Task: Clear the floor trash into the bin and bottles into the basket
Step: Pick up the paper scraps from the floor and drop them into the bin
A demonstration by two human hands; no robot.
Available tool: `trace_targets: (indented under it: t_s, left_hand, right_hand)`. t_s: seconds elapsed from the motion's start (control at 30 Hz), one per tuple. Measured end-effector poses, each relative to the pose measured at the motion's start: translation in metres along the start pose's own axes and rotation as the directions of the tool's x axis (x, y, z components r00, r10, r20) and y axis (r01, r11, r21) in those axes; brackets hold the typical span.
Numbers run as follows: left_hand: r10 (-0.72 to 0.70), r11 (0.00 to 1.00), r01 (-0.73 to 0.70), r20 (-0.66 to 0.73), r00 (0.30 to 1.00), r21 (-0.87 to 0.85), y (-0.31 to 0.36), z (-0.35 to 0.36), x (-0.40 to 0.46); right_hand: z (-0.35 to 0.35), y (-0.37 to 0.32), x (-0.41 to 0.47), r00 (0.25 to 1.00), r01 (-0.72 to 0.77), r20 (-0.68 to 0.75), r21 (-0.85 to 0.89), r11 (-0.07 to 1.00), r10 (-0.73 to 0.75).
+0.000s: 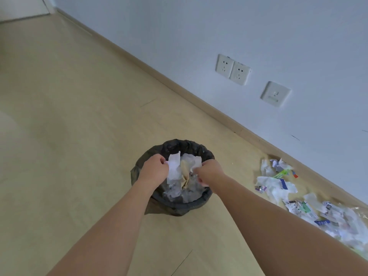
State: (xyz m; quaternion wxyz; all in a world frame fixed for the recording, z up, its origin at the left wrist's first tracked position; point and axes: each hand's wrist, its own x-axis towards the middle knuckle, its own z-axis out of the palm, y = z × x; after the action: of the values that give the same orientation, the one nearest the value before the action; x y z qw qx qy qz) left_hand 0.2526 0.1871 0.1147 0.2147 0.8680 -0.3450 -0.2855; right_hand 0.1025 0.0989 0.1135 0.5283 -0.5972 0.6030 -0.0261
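Both my hands are over the black-lined bin (175, 204). My left hand (154, 170) pinches a white paper scrap (174, 166); my right hand (209, 173) grips crumpled paper (192, 162). I judge this the dropping step. Next: let go, then reach right for the litter pile (298, 202) along the wall.

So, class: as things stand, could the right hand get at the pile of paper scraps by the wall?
Probably not yet: the right hand is over the bin gripping white paper. The floor to the scrap pile lies open.
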Motion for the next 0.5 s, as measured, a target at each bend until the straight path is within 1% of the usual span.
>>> trace_targets:
  t_s: [0.03, 0.1, 0.17, 0.23, 0.37, 0.5]
  left_hand:
    - [-0.025, 1.000, 0.026, 0.040, 0.999, -0.014, -0.005, 0.000, 0.002]
    - [-0.031, 1.000, 0.031, 0.059, 0.998, 0.001, -0.010, -0.002, 0.002]
    - [-0.001, 0.999, -0.001, 0.031, 1.000, 0.041, -0.012, -0.005, 0.001]
    - [0.044, 0.996, -0.044, 0.001, 0.999, 0.073, -0.011, -0.009, -0.001]
    - [0.139, 0.987, -0.140, 0.020, 0.990, 0.080, 0.011, -0.010, -0.006]
    - [0.264, 0.956, -0.273, 0.093, 0.960, 0.108, 0.062, 0.006, -0.024]
  right_hand:
    - [0.005, 0.000, 0.002, 0.999, -0.028, 0.020, 0.024, 0.999, 0.027]
    - [0.011, 0.001, 0.003, 0.999, -0.038, 0.036, 0.058, 0.998, 0.036]
    - [0.009, 0.004, 0.002, 1.000, -0.019, 0.021, 0.083, 0.996, 0.018]
    - [-0.002, 0.008, -0.002, 1.000, -0.009, -0.013, 0.051, 0.999, 0.010]
    - [-0.050, 0.030, -0.020, 0.992, -0.006, -0.127, -0.076, 0.997, -0.004]
    - [-0.114, 0.063, -0.047, 0.979, -0.033, -0.202, -0.056, 0.998, 0.021]
